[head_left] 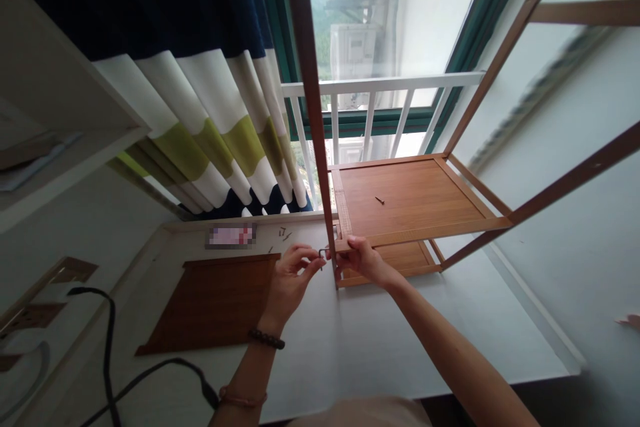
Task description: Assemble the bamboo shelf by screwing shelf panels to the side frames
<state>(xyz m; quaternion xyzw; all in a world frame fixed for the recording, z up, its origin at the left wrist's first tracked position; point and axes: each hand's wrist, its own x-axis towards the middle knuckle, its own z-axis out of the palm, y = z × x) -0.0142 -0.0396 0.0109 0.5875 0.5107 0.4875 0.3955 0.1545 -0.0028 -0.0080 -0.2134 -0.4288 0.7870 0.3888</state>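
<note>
A small bent hex key point(321, 253) is pinched between the thumb and fingers of my left hand point(299, 270), its short end at the outer side of a wooden upright point(324, 180). On the other side of that post, my right hand point(367, 259) grips the front corner of a wooden shelf board point(410, 197), fingers closed round its edge rail. The board belongs to a brown wooden rack with tall posts and a lower shelf point(400, 257). One loose screw point(380, 200) lies on the upper board. Whether a screw sits under the key's tip is hidden.
On the white desk point(400, 340) lie a separate brown panel point(210, 303), several small screws point(283, 233) and a blurred packet point(231, 235). Black cables point(110, 340) run at the lower left by wall sockets. A curtain point(215, 127) and white window railing point(380, 87) stand behind.
</note>
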